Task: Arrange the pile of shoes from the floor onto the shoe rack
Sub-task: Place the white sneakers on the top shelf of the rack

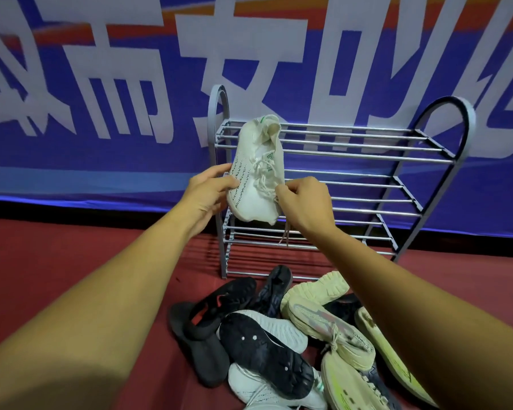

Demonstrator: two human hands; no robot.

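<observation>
The left hand (208, 193) grips one side of a white knit lace-up sneaker (256, 173) and the right hand (305, 202) pinches its other side by the laces. The sneaker is held heel-up before the left end of the grey metal-tube shoe rack (353, 145). A pile of black, white and cream shoes (279, 335) lies on the red floor (71, 247) at the rack's front edge.

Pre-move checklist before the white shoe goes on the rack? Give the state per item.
1. Grip: left hand grips the side of the white sneaker and right hand pinches its lace side, fingers curled. Ok.
2. Landing spot: no shoe on the visible top bars of the shoe rack. Ok.
3. Shoe attitude: heel up, toe down, not level with the shelf. Not ok.
4. Lace: one end dangles below the shoe in front of the lower bars and might snag. Not ok.
5. Rack stance: upright on the floor. Ok.
6. Matching shoe in the pile: cannot tell.
</observation>
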